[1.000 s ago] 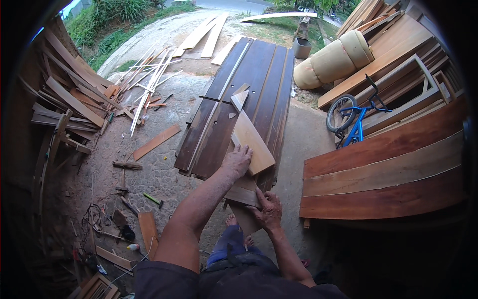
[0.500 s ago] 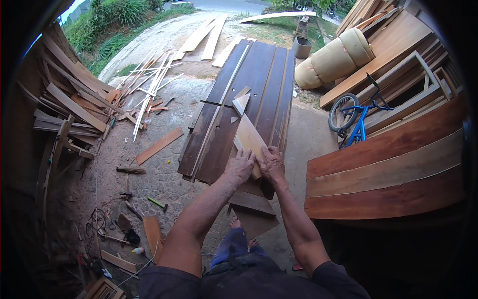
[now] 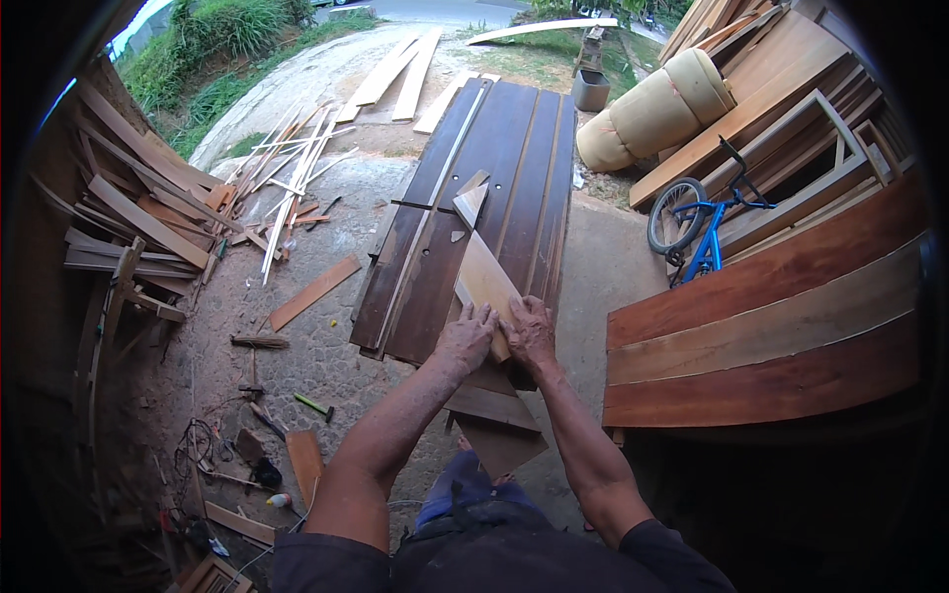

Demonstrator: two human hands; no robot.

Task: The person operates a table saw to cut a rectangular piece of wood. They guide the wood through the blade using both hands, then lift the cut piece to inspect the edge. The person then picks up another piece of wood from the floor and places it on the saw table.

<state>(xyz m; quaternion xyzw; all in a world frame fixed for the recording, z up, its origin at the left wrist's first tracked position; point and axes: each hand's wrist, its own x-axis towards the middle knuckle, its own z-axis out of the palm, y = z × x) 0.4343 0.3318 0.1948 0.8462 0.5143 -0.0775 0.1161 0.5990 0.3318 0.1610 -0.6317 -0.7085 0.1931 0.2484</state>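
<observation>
Pale wood: the board point(image 3: 487, 277) lies diagonally on the near part of the dark plank work surface point(image 3: 415, 308), its far tip at a small block point(image 3: 471, 206). The left hand point(image 3: 468, 338) lays spread fingers on the board's near left side; the right hand point(image 3: 530, 331) bends over its right edge. This opposed placement likely steadies the board; whether either hand grips underneath cannot be told. The surface is grooved lengthwise. Concrete floor point(image 3: 595, 262) surrounds it, with thin offcuts point(image 3: 297, 193) at left and a blue bicycle point(image 3: 708, 245) at right.
</observation>
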